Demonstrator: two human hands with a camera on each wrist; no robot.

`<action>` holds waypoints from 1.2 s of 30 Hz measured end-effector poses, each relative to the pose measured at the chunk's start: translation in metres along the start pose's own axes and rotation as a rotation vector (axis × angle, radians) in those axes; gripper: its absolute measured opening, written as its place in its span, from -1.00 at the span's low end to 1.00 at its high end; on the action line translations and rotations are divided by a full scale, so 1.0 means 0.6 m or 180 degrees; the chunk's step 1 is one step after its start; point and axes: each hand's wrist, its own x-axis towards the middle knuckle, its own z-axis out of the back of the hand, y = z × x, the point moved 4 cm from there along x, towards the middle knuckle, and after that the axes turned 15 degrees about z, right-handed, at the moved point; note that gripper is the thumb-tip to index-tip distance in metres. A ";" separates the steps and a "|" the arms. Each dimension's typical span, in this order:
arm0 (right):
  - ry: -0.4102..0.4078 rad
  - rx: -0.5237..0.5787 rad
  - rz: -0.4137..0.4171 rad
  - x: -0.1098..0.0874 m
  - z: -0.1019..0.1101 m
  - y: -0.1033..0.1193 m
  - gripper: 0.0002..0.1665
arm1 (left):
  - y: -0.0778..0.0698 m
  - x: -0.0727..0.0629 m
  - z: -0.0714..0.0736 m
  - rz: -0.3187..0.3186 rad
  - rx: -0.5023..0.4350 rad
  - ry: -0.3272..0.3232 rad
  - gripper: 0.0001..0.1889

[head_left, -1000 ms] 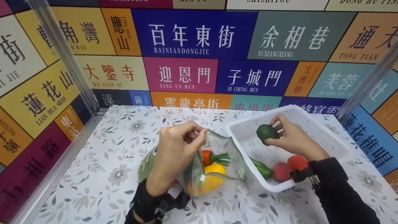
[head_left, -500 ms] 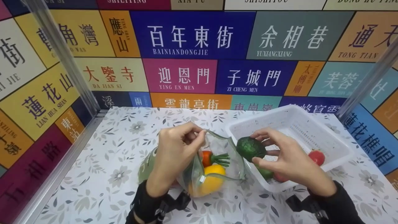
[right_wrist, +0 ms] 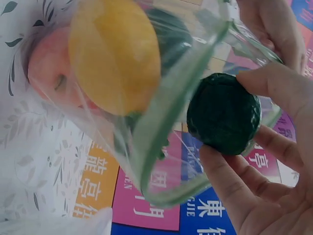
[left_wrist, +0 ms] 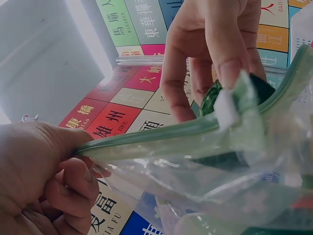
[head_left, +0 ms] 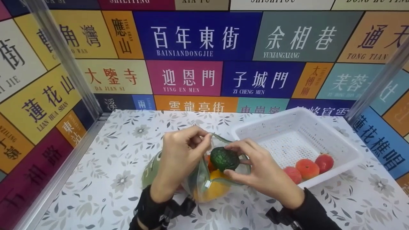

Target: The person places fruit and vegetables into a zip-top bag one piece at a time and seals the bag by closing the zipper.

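Note:
My left hand (head_left: 180,159) pinches the green zip edge of a clear zip bag (left_wrist: 161,139), and the bag's mouth stands open. Between the thumb and fingers of my right hand (head_left: 263,171) is a dark green avocado (head_left: 224,159) with bumpy skin. It overlaps the bag's mouth in the head view; in the right wrist view it is right at the green rim. Through the plastic show a yellow oval fruit (right_wrist: 115,56), a pinkish-red round fruit (right_wrist: 51,68) and another dark green item (right_wrist: 168,39). The avocado mostly covers an orange carrot in the head view.
Right of the bag stands a white plastic basket (head_left: 346,148) with perforated sides. In its near part lie three red fruits: a pinkish one (head_left: 292,174), an orange-red one (head_left: 307,168) and a darker one (head_left: 325,163). A flower-patterned cloth (head_left: 96,179) covers the table.
My right hand has carried the avocado left, from over the basket to the bag's mouth. My left hand keeps its pinch on the bag's edge.

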 end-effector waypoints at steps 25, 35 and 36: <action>-0.0300 -0.1624 0.0627 0.041 -0.074 0.006 -0.50 | -0.002 -0.002 -0.002 -0.0042 0.0105 -0.0080 -0.88; -0.0421 -0.1467 0.0715 0.046 -0.082 0.003 -0.66 | -0.003 -0.001 -0.004 0.0028 0.0129 -0.0045 -0.90; -0.0432 -0.1390 0.0716 0.047 -0.081 0.003 -0.69 | -0.003 -0.001 -0.003 0.0032 0.0123 -0.0042 -0.90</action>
